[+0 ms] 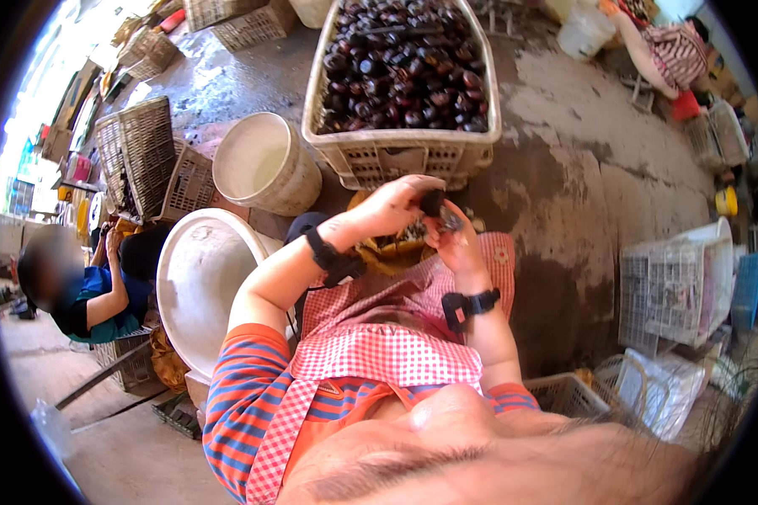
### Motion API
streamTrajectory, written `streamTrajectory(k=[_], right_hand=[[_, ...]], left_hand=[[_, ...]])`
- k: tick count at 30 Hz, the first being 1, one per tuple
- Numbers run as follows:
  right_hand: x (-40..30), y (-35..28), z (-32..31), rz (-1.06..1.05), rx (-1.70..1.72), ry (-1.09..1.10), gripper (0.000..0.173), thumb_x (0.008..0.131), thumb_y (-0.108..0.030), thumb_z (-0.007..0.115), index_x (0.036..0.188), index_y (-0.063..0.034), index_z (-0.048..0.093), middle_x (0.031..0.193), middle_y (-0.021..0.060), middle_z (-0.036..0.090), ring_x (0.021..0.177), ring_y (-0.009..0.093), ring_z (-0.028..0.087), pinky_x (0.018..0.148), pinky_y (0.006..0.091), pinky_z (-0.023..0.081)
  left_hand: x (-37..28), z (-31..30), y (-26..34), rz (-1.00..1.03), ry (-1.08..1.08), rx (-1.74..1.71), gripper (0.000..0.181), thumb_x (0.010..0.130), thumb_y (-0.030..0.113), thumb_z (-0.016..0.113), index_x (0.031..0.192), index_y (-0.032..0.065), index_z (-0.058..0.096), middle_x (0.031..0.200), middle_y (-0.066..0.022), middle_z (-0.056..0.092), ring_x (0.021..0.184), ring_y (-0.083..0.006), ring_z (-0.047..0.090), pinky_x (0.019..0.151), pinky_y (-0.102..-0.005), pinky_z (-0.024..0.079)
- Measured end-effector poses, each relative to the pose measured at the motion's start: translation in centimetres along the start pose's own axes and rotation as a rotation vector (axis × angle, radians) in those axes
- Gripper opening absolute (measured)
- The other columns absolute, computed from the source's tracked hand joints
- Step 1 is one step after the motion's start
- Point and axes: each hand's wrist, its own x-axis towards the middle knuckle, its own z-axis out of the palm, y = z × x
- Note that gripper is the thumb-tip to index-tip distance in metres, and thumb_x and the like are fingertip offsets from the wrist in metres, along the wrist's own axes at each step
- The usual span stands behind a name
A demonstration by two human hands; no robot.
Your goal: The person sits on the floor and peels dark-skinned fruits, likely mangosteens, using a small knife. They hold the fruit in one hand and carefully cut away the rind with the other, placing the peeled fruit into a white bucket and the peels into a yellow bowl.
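Note:
My left hand point(397, 205) is closed on a dark, rounded piece point(433, 202), perhaps a water chestnut like those in the crate. Close beside it, my right hand point(455, 237) grips a small metal tool point(450, 219), whose exact kind cannot be made out. Both hands meet above my lap, over a yellow bag or basket point(388, 255) that holds pale pieces. Just beyond them stands a plastic crate point(398, 136) heaped with glossy dark water chestnuts or similar corms point(410, 69). A red-checked apron point(385, 353) covers my front.
A white bucket point(268, 164) and a large round white basin point(208, 284) stand at the left. Farther left, a co-worker point(110, 290) sits by stacked crates point(140, 158). Another person point(673, 57) is at the upper right. White wire baskets point(676, 290) stand at the right.

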Motion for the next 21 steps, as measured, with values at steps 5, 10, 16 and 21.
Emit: streamTrajectory(k=[5, 10, 16, 21], right_hand=[[0.5, -0.7, 1.1, 0.002, 0.102, 0.122, 0.032, 0.096, -0.029, 0.052, 0.121, -0.0110, 0.055, 0.092, 0.0092, 0.067, 0.066, 0.013, 0.053, 0.055, 0.0270, 0.038], [0.2, 0.7, 1.3, 0.236, -0.277, 0.212, 0.015, 0.094, -0.017, 0.049, 0.100, -0.0106, 0.062, 0.078, 0.0013, 0.063, 0.062, 0.009, 0.050, 0.051, 0.0233, 0.036], [1.1, 4.3, -2.3, 0.490, -0.681, 0.482, 0.018, 0.094, -0.014, 0.049, 0.096, -0.0081, 0.066, 0.074, -0.0009, 0.061, 0.059, 0.007, 0.050, 0.050, 0.0231, 0.037], [-1.0, 4.4, -5.2, 0.452, -0.356, 0.558, 0.016, 0.097, -0.016, 0.051, 0.107, -0.0078, 0.060, 0.069, 0.0020, 0.058, 0.050, 0.006, 0.041, 0.044, 0.0198, 0.030]], left_hand=[[0.3, 0.2, -0.5, -0.164, 0.109, -0.578, 0.054, 0.085, 0.000, 0.059, 0.137, 0.0063, 0.045, 0.123, -0.0075, 0.058, 0.102, -0.0132, 0.058, 0.083, -0.0269, 0.049], [-6.0, 4.0, -5.0, -0.415, 0.128, -0.777, 0.048, 0.088, 0.010, 0.060, 0.135, 0.0057, 0.049, 0.126, -0.0057, 0.057, 0.100, -0.0139, 0.059, 0.084, -0.0279, 0.049], [-8.1, 3.2, -10.9, -0.630, 0.433, -0.759, 0.035, 0.092, 0.010, 0.057, 0.127, 0.0044, 0.056, 0.118, -0.0079, 0.062, 0.099, -0.0160, 0.062, 0.082, -0.0264, 0.050], [-6.3, -0.4, -7.4, -0.437, 0.400, -0.574, 0.030, 0.093, 0.003, 0.054, 0.123, 0.0023, 0.057, 0.113, -0.0053, 0.064, 0.095, -0.0141, 0.062, 0.083, -0.0261, 0.051]])
